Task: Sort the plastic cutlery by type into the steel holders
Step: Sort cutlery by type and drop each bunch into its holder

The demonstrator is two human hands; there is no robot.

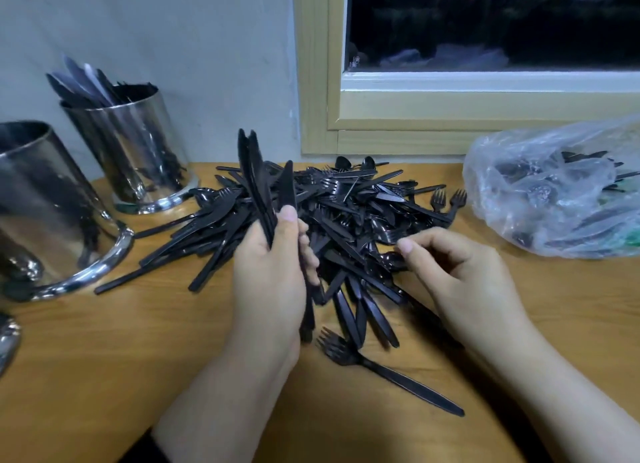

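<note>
Nearest the person, a lone black plastic fork (381,369) is lying on the wooden bench (104,376), not yet sorted. Just beyond it, the left hand (273,275) is gripping a bundle of black plastic knives (256,178) upright, fingers curled round the handles, while the right hand (460,275) is hovering at the heap with curled fingers (407,246) drawn towards the thumb; whether they are pinching a piece cannot be told. The big mixed pile of black cutlery (346,213) is sitting mid-bench, so most of the sorting looks undone. Farther left, the near shiny steel holder (45,206) is showing no contents, and the far steel holder (135,151) is already carrying knives. A clear plastic bag (561,192) at the far right is holding more cutlery.
</note>
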